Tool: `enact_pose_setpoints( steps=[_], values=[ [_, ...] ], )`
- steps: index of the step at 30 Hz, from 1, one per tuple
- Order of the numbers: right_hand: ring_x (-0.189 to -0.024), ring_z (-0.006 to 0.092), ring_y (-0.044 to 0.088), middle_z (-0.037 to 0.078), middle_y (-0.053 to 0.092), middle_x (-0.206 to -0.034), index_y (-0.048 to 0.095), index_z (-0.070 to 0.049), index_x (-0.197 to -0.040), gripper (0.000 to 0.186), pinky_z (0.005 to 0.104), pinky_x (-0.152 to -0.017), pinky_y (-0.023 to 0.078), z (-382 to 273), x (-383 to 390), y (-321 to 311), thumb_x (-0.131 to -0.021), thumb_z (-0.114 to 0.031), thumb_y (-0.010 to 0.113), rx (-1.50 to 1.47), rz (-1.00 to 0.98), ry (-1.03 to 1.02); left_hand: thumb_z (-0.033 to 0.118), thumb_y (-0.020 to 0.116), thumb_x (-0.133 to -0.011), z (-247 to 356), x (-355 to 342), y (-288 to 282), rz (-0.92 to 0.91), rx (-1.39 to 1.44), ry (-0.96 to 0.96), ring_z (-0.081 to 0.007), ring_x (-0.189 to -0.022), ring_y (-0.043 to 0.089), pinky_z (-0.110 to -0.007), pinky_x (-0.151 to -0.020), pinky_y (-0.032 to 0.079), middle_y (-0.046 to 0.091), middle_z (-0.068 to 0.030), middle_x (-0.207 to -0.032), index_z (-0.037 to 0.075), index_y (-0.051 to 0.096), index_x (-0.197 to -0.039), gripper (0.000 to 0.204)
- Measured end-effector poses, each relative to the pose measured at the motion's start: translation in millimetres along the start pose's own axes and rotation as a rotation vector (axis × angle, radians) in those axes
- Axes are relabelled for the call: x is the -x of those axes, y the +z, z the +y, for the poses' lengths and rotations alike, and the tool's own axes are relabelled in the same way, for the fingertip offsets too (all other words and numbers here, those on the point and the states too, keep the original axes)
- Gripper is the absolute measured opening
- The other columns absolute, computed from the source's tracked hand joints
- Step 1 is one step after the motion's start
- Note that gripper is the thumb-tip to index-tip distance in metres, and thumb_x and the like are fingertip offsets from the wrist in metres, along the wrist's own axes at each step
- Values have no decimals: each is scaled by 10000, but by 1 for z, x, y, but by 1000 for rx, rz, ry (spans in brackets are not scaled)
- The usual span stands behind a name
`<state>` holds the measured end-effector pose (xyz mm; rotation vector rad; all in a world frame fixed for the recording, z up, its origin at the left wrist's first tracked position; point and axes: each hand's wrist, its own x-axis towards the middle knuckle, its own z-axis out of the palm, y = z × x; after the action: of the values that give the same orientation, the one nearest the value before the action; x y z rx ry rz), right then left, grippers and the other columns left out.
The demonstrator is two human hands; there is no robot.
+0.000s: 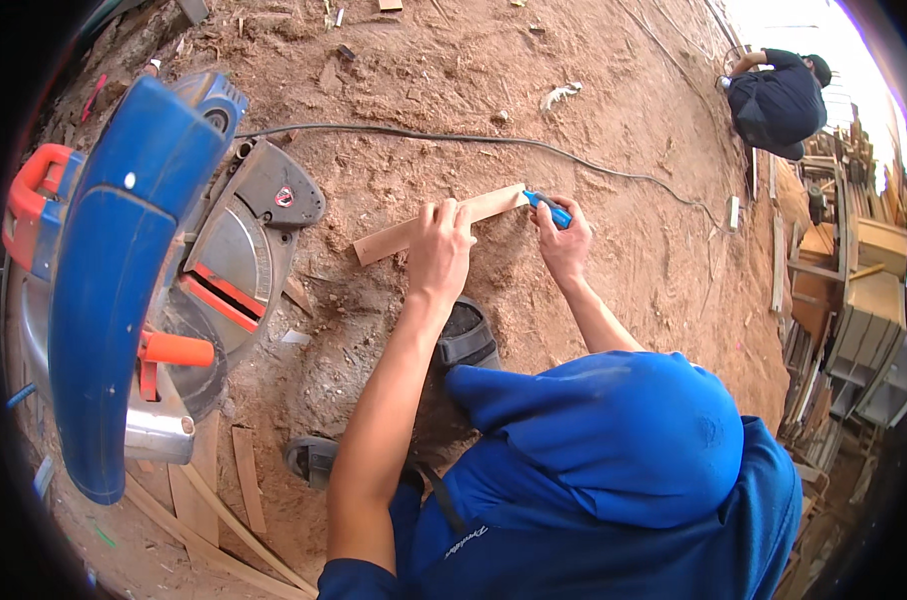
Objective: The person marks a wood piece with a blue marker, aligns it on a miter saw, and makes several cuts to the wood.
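My left hand (pixel 441 245) is closed over a flat, pale wooden strip (pixel 384 243), its fingers lying across the upper side. The strip slants from lower left to upper right above the dusty ground. My right hand (pixel 566 240) grips a short blue tool with a dark part (pixel 552 212), possibly a utility knife or a marker. The tool's tip meets the strip's right end; I cannot make out a blade or point there. To the left of my left hand stands a blue and grey mitre saw (pixel 124 270) with an orange handle.
A black cable (pixel 424 134) runs over the ground beyond the strip. Loose wooden offcuts (pixel 247 480) lie below the saw. At far right are stacked boards and wooden pieces (pixel 864 300). Another person (pixel 779 100) in dark clothes crouches at the upper right.
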<state>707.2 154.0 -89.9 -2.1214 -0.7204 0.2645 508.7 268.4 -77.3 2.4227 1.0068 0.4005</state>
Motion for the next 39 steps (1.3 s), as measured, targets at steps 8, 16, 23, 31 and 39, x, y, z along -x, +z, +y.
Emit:
enact_pose_setpoints(
  steps=[8, 16, 23, 31, 39],
  values=[
    [-783, 132, 716, 104, 746, -873, 642, 6, -1078, 243, 268, -697, 553, -9, 2, 2, -936, -181, 706, -111, -26, 48, 60, 669, -885, -7, 4, 13, 93, -69, 106, -235, -1098, 576, -359, -875, 546, 665, -56, -1189, 63, 716, -1124, 243],
    [-913, 211, 732, 183, 697, -1059, 561, 69, -1151, 281, 316, -791, 632, -18, -1, -4, -975, -126, 662, -44, -154, 119, 63, 690, -869, -8, 2, 15, 95, -63, 94, -225, -1070, 589, -353, -864, 553, 676, -54, -1128, 64, 729, -1094, 228],
    [-939, 246, 730, 188, 677, -1079, 549, 66, -1147, 258, 335, -810, 635, -6, 7, -2, -987, -115, 641, -354, -81, 183, 40, 712, -846, -7, 1, 14, 121, -39, 104, -237, -1043, 607, -351, -864, 568, 687, -64, -1085, 49, 727, -1103, 258],
    [-839, 158, 733, 142, 735, -977, 583, 48, -1132, 289, 272, -745, 592, 1, 6, -2, -959, -159, 689, -152, -72, 91, 46, 694, -835, -5, 1, 10, 146, 3, 94, -255, -1039, 615, -378, -849, 558, 681, -72, -1053, 46, 728, -1052, 220],
    [-902, 237, 738, 187, 686, -1041, 536, 68, -1164, 284, 318, -757, 628, -6, 6, 0, -976, -111, 651, -405, 3, 235, 27, 675, -837, -4, 1, 11, 110, 2, 70, -256, -1056, 607, -370, -880, 555, 672, -60, -1082, 62, 724, -1076, 246]
  ],
)
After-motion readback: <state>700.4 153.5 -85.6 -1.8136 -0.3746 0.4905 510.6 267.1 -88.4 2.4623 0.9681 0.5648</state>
